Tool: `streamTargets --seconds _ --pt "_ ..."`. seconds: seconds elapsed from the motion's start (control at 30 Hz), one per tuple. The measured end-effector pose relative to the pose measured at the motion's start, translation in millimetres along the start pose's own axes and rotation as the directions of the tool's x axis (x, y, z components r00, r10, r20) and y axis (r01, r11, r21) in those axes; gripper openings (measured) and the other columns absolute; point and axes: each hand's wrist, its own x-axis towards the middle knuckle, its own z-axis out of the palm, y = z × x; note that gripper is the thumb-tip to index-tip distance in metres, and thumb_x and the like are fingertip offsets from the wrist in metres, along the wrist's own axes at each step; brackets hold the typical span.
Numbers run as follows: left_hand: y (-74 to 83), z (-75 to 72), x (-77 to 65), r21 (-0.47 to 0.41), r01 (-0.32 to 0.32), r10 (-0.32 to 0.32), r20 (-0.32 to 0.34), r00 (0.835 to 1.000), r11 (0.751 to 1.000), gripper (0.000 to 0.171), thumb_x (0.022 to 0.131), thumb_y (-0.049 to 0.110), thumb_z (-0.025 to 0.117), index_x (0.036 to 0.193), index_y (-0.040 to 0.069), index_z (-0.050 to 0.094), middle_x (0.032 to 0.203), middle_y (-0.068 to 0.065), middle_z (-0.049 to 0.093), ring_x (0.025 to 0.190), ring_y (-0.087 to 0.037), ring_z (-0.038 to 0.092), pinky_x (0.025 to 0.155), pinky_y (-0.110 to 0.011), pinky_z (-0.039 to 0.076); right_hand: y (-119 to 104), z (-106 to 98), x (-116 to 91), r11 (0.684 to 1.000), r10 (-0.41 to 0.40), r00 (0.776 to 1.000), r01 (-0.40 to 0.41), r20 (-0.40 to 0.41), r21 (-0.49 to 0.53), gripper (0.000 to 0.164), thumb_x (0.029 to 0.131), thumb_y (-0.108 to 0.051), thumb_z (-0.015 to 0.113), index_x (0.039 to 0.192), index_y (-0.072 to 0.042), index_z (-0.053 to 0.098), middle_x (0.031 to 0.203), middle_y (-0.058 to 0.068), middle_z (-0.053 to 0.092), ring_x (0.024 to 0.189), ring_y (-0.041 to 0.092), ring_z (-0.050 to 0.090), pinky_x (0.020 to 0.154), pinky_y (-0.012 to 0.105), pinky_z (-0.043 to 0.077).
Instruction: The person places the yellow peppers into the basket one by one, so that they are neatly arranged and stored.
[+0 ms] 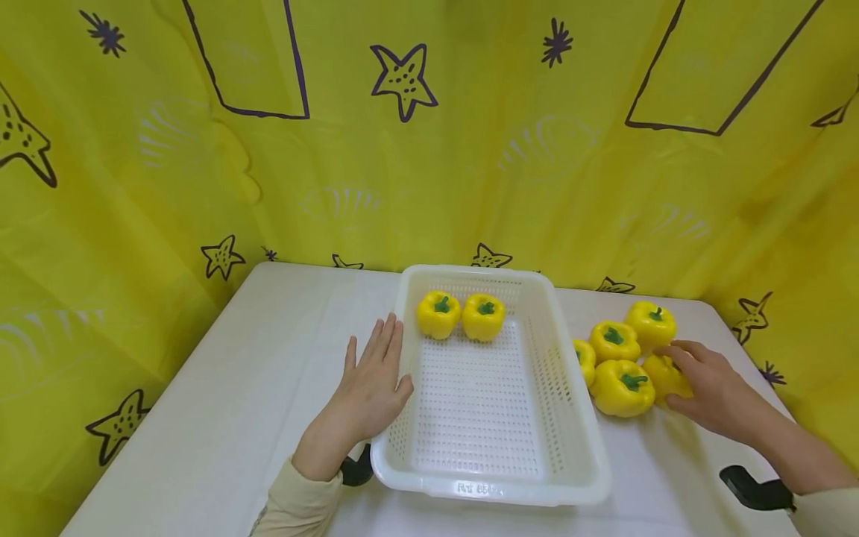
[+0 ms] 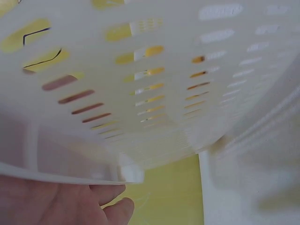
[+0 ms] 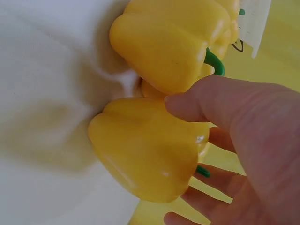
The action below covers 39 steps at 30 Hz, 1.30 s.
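A white perforated plastic basket [image 1: 490,490] stands on the table. Two yellow bell peppers [image 1: 438,317] with green stems sit side by side at its far end. Along the basket's left rim rests my left hand [image 1: 371,388], fingers straight; the left wrist view shows it against the basket's outer side. To the right of the basket, my right hand [image 1: 718,388] holds a yellow bell pepper [image 3: 145,150] between thumb and fingers. That pepper sits at the right edge of a cluster of several yellow bell peppers [image 1: 622,389], partly hidden by the hand.
A white cloth covers the table [image 1: 221,418]. Behind and on both sides hangs a yellow curtain [image 1: 456,171] with drawn starfish and shells. The pepper cluster lies close to the basket's right wall, which partly hides one pepper [image 1: 586,362].
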Motion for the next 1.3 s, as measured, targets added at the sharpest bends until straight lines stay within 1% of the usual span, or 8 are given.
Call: streamTargets --seconds 0.17,0.3,0.4,0.7,0.93,1.03,1.2,1.3 --pt "-0.4 0.2 0.2 0.005 -0.004 0.004 -0.001 1.0 1.0 0.075 0.099 0.029 0.047 0.159 0.004 0.008 0.168 -0.008 -0.001 0.156 -0.027 -0.002 0.12 -0.064 -0.004 5.3 0.5 4.8 0.999 0.026 1.0 -0.026 0.017 0.039 0.061 0.079 -0.012 0.075 0.129 0.009 0.047 0.129 0.042 0.04 0.107 0.055 0.047 0.089 0.071 0.041" --pt "-0.4 0.2 0.0 0.002 -0.003 0.003 0.001 1.0 1.0 0.075 0.099 0.029 0.047 0.159 0.004 0.008 0.168 -0.008 -0.001 0.156 -0.027 -0.001 0.12 -0.064 -0.003 8.7 -0.6 6.1 0.996 0.054 0.998 -0.056 0.038 0.065 0.051 0.081 -0.011 0.073 0.123 0.008 0.049 0.125 0.042 0.041 0.1 0.049 0.051 0.087 0.067 0.045" --pt "0.0 0.7 0.1 0.002 -0.004 0.004 0.005 1.0 1.0 0.075 0.099 0.029 0.046 0.159 0.004 0.008 0.168 -0.008 -0.001 0.156 -0.027 -0.002 0.12 -0.064 -0.003 11.5 -2.2 5.4 0.996 0.062 0.997 -0.064 0.046 0.062 0.047 0.081 -0.01 0.073 0.119 0.006 0.05 0.122 0.042 0.044 0.095 0.044 0.053 0.083 0.063 0.048" --pt "-0.6 1.0 -0.3 -0.003 -0.003 0.003 -0.005 1.0 1.0 0.075 0.099 0.028 0.047 0.159 0.003 0.009 0.168 -0.009 0.0 0.156 -0.028 -0.001 0.12 -0.065 -0.003 15.3 -2.6 6.6 0.997 0.081 0.996 -0.082 0.046 0.014 0.054 0.08 -0.016 0.075 0.123 0.008 0.052 0.12 0.043 0.046 0.094 0.047 0.053 0.08 0.062 0.048" --pt "-0.9 0.7 -0.3 -0.004 0.008 -0.008 0.006 1.0 1.0 0.076 0.099 0.028 0.047 0.159 0.005 0.007 0.168 -0.007 -0.002 0.156 -0.027 -0.001 0.12 -0.064 -0.003 17.5 -1.0 7.1 0.993 0.104 0.991 -0.108 0.087 0.041 0.057 0.082 -0.016 0.074 0.127 0.009 0.049 0.123 0.043 0.043 0.097 0.048 0.053 0.082 0.063 0.048" --pt "-0.5 0.9 -0.5 -0.008 0.004 -0.004 0.005 1.0 1.0 0.075 0.099 0.027 0.047 0.159 0.005 0.008 0.168 -0.007 -0.001 0.156 -0.027 -0.001 0.12 -0.064 -0.003 18.2 -0.6 6.1 0.995 0.09 0.993 -0.093 0.074 0.039 0.056 0.081 -0.017 0.074 0.126 0.008 0.05 0.122 0.043 0.044 0.097 0.048 0.054 0.082 0.063 0.048" --pt "0.4 0.0 -0.6 -0.012 0.004 -0.004 0.006 1.0 1.0 0.075 0.099 0.027 0.047 0.159 0.005 0.007 0.168 -0.007 -0.002 0.156 -0.026 -0.002 0.12 -0.064 -0.004 17.6 -3.4 5.4 0.999 0.046 0.999 -0.046 0.028 0.016 0.055 0.079 -0.016 0.076 0.123 0.007 0.053 0.119 0.041 0.048 0.096 0.048 0.056 0.081 0.062 0.048" --pt "0.2 -0.3 -0.7 -0.005 0.007 -0.007 0.004 1.0 1.0 0.075 0.099 0.027 0.047 0.159 0.005 0.007 0.168 -0.007 -0.002 0.156 -0.026 -0.002 0.12 -0.064 -0.003 15.6 -6.8 7.1 0.999 0.038 0.999 -0.038 0.03 0.007 0.056 0.079 -0.016 0.076 0.124 0.007 0.053 0.12 0.041 0.048 0.096 0.048 0.056 0.081 0.063 0.049"
